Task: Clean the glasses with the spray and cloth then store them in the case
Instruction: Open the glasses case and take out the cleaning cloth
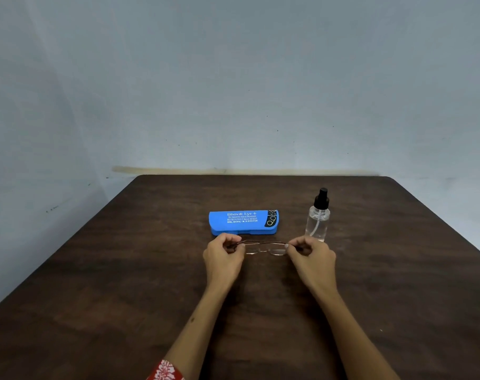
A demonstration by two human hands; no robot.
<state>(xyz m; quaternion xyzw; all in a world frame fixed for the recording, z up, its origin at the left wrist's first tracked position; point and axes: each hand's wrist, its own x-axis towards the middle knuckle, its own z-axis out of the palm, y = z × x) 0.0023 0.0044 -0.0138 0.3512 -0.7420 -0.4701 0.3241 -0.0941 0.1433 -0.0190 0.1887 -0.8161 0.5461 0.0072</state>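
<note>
On table (123,270) | case (243,222) "Bhavik Eye +" | both hands' fingers (234,246) pinch glasses (264,249)

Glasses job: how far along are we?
Early. Nothing looks done: the blue case lies closed on the table, and the spray bottle stands untouched beside it. In hand: the left hand and right hand pinch the glasses at either end. No cloth is visible. Spraying, wiping and storing remain.
</note>
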